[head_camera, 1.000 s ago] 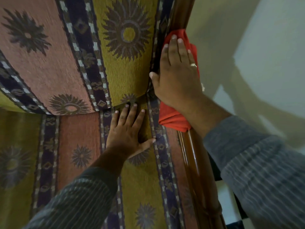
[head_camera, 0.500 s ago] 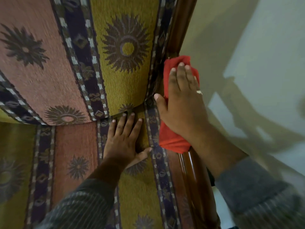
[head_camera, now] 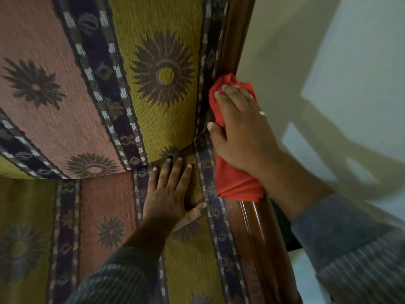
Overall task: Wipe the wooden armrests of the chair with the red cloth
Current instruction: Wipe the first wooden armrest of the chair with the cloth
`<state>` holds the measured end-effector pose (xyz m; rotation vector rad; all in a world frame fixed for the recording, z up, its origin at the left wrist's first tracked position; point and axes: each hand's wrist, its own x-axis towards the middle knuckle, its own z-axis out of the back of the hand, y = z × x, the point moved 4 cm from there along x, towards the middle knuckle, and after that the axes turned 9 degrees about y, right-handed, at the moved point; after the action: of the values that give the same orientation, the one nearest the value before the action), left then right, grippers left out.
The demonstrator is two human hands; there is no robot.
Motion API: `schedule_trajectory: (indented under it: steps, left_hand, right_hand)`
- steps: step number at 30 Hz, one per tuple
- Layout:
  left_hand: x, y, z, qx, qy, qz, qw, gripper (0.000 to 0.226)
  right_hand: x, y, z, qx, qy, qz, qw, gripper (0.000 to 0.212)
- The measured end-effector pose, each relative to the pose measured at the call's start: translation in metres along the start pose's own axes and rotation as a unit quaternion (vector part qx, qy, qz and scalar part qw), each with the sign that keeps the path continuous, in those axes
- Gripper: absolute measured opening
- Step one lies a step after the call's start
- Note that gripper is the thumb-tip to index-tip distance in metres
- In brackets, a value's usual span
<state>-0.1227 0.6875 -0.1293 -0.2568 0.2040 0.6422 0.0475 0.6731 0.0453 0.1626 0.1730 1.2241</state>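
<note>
The polished dark wooden armrest runs along the right side of the patterned chair, from the bottom up past the backrest. A red cloth is wrapped over it about halfway up. My right hand presses down on the cloth, fingers curled over its top and thumb on the inner side; a ring shows on one finger. My left hand lies flat with spread fingers on the seat cushion, just left of the armrest, holding nothing.
The chair's seat and backrest carry striped yellow, pink and dark blue fabric with sun motifs. A pale wall with shadows stands to the right of the armrest. A dark gap shows below the armrest at right.
My right hand with the red cloth has slid down the wooden armrest toward me. My left hand stays flat on the seat cushion.
</note>
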Motion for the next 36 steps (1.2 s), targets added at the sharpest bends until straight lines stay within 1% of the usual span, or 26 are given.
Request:
schedule_trajectory:
  steps: [5, 8, 10, 13, 15, 18, 20, 22, 25, 26, 27, 29, 31, 32, 33, 34, 36]
  left_hand:
    - [0.001, 0.000, -0.001, 0.006, -0.001, 0.002, 1.000, 0.104]
    - [0.001, 0.001, -0.003, 0.004, 0.002, 0.002, 1.000, 0.105]
    - [0.000, 0.002, -0.002, 0.003, 0.002, 0.003, 1.000, 0.105]
    - [0.000, 0.002, -0.002, -0.001, -0.014, -0.007, 1.000, 0.104]
    - [0.000, 0.003, -0.003, -0.001, -0.018, -0.008, 1.000, 0.104]
    - [0.001, 0.001, -0.003, 0.001, -0.025, -0.009, 1.000, 0.104]
    - [0.001, 0.001, -0.003, -0.001, -0.029, -0.010, 1.000, 0.104]
    - [0.001, 0.001, -0.003, 0.003, -0.029, -0.010, 1.000, 0.104]
    - [0.001, 0.001, -0.003, 0.013, -0.025, -0.007, 1.000, 0.103]
    - [0.000, 0.001, -0.003, 0.016, -0.025, -0.005, 1.000, 0.103]
    - [0.000, 0.001, -0.003, 0.017, -0.024, -0.005, 1.000, 0.104]
    - [-0.001, 0.000, -0.002, 0.017, -0.026, -0.003, 1.000, 0.103]
    - [-0.002, 0.000, -0.001, 0.016, -0.027, -0.001, 1.000, 0.103]
    - [-0.002, 0.000, -0.001, 0.016, -0.029, -0.002, 0.999, 0.103]
    - [-0.002, -0.001, -0.001, 0.016, -0.031, -0.003, 0.999, 0.103]
    - [-0.002, -0.001, -0.001, 0.015, -0.032, -0.004, 0.999, 0.102]
    - [-0.002, -0.001, -0.001, 0.018, -0.035, -0.002, 0.999, 0.102]
  right_hand:
    - [0.027, 0.001, 0.003, -0.023, 0.012, -0.009, 1.000, 0.068]
    - [0.019, 0.001, -0.003, -0.041, 0.013, -0.022, 0.999, 0.070]
    - [0.005, 0.002, -0.006, -0.026, 0.008, -0.058, 0.998, 0.071]
    - [-0.021, 0.005, -0.010, 0.010, 0.021, -0.117, 0.993, 0.073]
    - [-0.031, 0.007, -0.014, -0.017, 0.030, -0.099, 0.994, 0.072]
    - [-0.026, 0.004, -0.014, -0.078, 0.036, -0.025, 0.996, 0.070]
    - [-0.018, 0.000, -0.013, -0.087, 0.044, 0.006, 0.995, 0.070]
    - [-0.014, -0.004, -0.013, -0.032, 0.046, -0.005, 0.998, 0.071]
    - [-0.021, -0.013, -0.012, 0.120, 0.037, -0.088, 0.988, 0.073]
    - [-0.028, -0.014, -0.012, 0.150, 0.039, -0.108, 0.982, 0.073]
    - [-0.038, -0.014, -0.012, 0.156, 0.045, -0.115, 0.980, 0.073]
    - [-0.065, -0.007, -0.014, 0.105, 0.069, -0.094, 0.988, 0.072]
    - [-0.088, 0.003, -0.020, -0.017, 0.068, -0.038, 0.997, 0.069]
    - [-0.094, 0.007, -0.023, -0.077, 0.061, -0.009, 0.995, 0.068]
    - [-0.095, 0.009, -0.026, -0.108, 0.056, 0.011, 0.993, 0.067]
    - [-0.092, 0.009, -0.027, -0.114, 0.057, 0.018, 0.992, 0.067]
    - [-0.085, 0.007, -0.025, -0.088, 0.058, 0.007, 0.994, 0.069]
